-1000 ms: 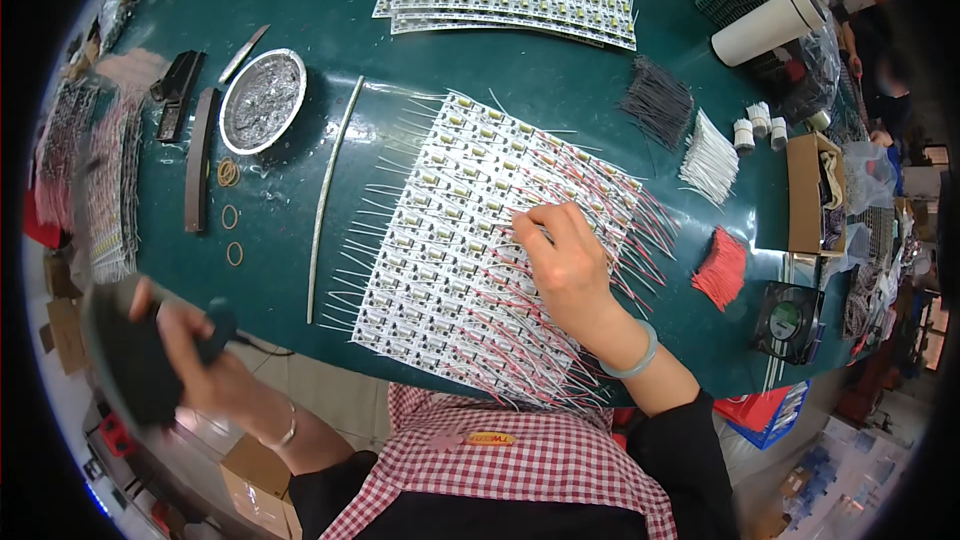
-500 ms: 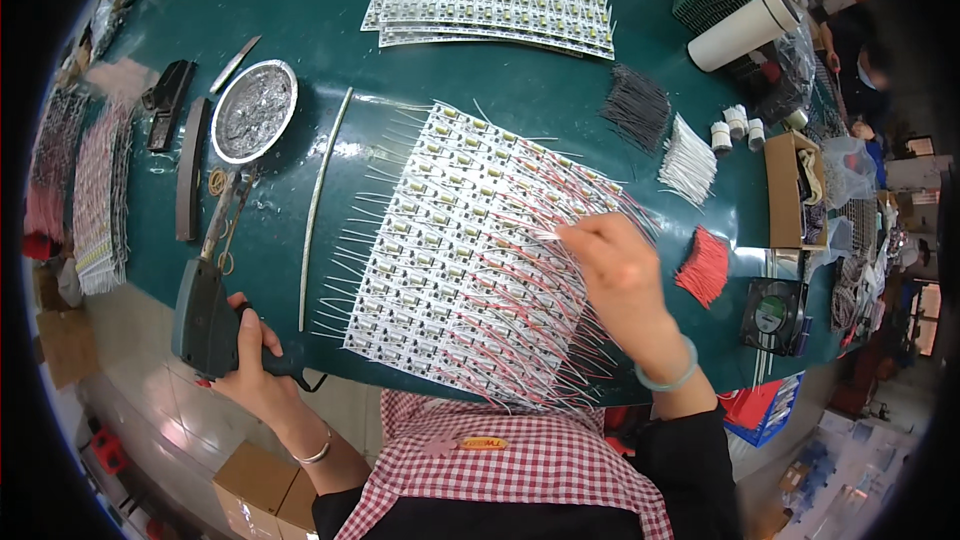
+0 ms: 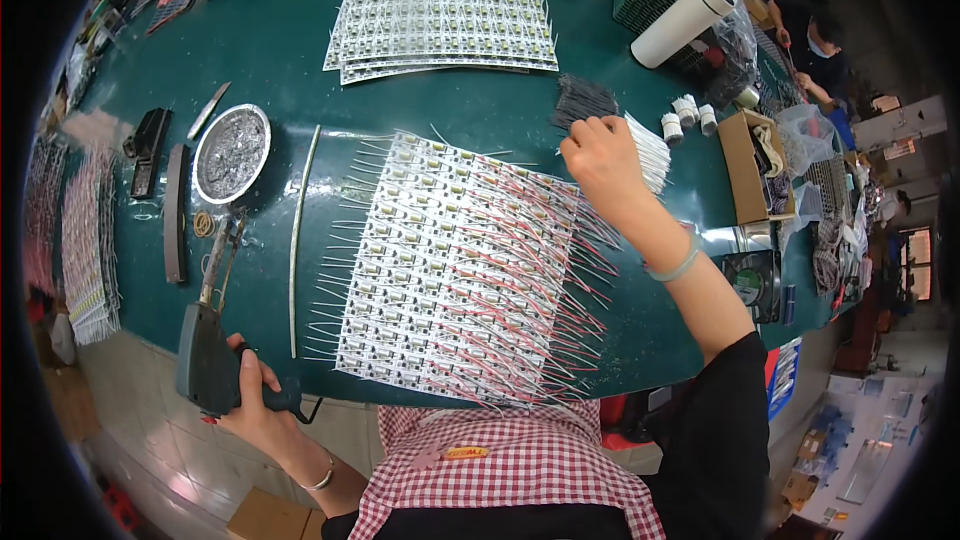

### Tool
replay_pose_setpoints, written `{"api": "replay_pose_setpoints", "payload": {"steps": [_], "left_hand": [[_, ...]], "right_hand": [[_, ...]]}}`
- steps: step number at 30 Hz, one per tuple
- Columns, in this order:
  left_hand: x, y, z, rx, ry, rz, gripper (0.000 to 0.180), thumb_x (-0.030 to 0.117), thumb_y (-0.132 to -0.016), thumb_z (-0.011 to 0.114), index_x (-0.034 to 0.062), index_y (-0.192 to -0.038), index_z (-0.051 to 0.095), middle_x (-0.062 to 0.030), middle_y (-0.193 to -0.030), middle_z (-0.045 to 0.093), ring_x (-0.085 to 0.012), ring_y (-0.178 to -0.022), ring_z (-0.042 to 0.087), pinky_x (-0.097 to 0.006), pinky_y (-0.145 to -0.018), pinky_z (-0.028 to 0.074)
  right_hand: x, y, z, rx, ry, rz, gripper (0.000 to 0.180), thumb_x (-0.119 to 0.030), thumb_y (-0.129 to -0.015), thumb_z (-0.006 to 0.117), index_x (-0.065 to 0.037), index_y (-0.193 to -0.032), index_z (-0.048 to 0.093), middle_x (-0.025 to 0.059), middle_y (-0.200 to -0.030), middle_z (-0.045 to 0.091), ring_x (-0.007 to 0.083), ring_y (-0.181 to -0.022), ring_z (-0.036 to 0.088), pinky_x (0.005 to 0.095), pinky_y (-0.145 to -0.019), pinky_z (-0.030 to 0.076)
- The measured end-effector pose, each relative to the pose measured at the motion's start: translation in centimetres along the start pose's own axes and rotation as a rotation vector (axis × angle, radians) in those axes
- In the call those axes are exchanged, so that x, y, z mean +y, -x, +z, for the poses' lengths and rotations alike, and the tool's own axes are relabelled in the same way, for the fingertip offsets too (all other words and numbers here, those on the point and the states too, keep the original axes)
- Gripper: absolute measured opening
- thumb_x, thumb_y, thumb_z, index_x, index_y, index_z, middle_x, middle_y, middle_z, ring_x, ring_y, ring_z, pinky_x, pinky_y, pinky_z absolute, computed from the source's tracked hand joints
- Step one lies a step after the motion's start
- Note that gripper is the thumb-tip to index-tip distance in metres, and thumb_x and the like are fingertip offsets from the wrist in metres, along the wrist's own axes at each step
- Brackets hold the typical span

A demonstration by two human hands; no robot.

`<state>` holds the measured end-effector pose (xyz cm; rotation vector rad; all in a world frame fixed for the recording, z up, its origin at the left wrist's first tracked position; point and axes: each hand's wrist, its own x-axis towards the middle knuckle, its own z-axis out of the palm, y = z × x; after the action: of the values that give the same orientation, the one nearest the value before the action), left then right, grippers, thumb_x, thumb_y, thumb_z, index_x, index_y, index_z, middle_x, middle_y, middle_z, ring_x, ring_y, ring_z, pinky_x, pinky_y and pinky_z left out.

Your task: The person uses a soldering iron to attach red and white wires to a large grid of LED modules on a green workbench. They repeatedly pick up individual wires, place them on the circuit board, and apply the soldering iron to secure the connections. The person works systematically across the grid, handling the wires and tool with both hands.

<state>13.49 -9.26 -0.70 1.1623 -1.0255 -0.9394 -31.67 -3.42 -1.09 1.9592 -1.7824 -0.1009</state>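
Observation:
My left hand (image 3: 258,402) is wrapped round the grip of a dark green soldering gun (image 3: 207,365), whose metal tip points away from me, left of the board. A white panel of small circuit boards (image 3: 405,270) lies in front of me, with white wires along its left edge and red and white wires over its right half. My right hand (image 3: 606,162), fingers curled together, is beyond the panel's far right corner, between a pile of black wires (image 3: 583,98) and a pile of white wires (image 3: 650,152). Whatever its fingertips hold is hidden.
A bowl (image 3: 266,145) of silvery material, a dark bar (image 3: 176,215) and a thin pale rod (image 3: 305,240) lie left. Stacked panels (image 3: 440,15) sit at the back. A white bottle (image 3: 682,23) and an open cardboard box (image 3: 742,165) stand right. Another person (image 3: 815,50) works far right.
My right hand has gone from the panel's wires, where it pinched a white wire, up and right to the wire piles. The left hand keeps the soldering gun. The view has shifted.

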Motion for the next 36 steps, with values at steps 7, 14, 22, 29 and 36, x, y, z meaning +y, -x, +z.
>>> {"api": "replay_pose_setpoints", "payload": {"steps": [7,14,22,29,36], "left_hand": [[-0.6,0.0,0.0,0.084,0.03,0.023,0.032,-0.003,-0.087,0.069,-0.0079,-0.118,0.062,-0.0169,-0.107,0.07,-0.0089,-0.058,0.052,-0.021,-0.047,0.039],[-0.9,0.0,-0.3,0.072,0.003,0.022,0.029,-0.002,-0.088,0.067,-0.0083,-0.115,0.062,-0.0173,-0.106,0.07,-0.0092,-0.059,0.052,-0.021,-0.048,0.04],[-0.6,1.3,0.3,0.018,0.104,-0.083,0.034,-0.002,-0.087,0.067,-0.0085,-0.12,0.06,-0.0185,-0.109,0.067,-0.0095,-0.059,0.052,-0.021,-0.048,0.04],[-1.7,2.1,0.0,-0.045,0.126,-0.194,0.046,-0.01,-0.087,0.064,-0.0061,-0.132,0.055,-0.0207,-0.113,0.067,-0.0115,-0.058,0.054,-0.022,-0.047,0.041],[-0.5,3.8,0.3,-0.159,0.15,-0.231,0.048,-0.009,-0.086,0.064,-0.0069,-0.132,0.053,-0.021,-0.114,0.066,-0.0137,-0.059,0.056,-0.024,-0.048,0.044]], "right_hand": [[-0.1,-1.2,0.4,-0.026,0.098,-0.154,0.003,-0.009,-0.068,0.069,-0.008,-0.066,0.068,0.0057,-0.075,0.058,0.022,-0.081,0.059,0.0434,-0.087,0.046],[-1.3,-1.5,1.1,-0.144,0.093,-0.219,0.006,-0.013,-0.065,0.071,-0.008,-0.067,0.071,0.0057,-0.075,0.059,0.0219,-0.08,0.058,0.0338,-0.066,0.044],[-1.0,-2.0,0.8,-0.158,0.062,-0.122,0.004,-0.011,-0.066,0.071,-0.007,-0.067,0.07,0.0066,-0.079,0.06,0.0225,-0.084,0.058,0.0313,-0.064,0.045],[-2.3,-0.7,0.6,-0.167,0.019,-0.098,0.009,-0.008,-0.068,0.067,-0.005,-0.076,0.065,0.0062,-0.083,0.055,0.0223,-0.088,0.057,0.0315,-0.069,0.049],[-2.8,-1.6,-3.2,0.019,-0.313,0.045,0.019,-0.001,-0.07,0.067,-0.003,-0.089,0.068,0.0098,-0.085,0.059,0.0258,-0.088,0.06,0.034,-0.07,0.052]]}}
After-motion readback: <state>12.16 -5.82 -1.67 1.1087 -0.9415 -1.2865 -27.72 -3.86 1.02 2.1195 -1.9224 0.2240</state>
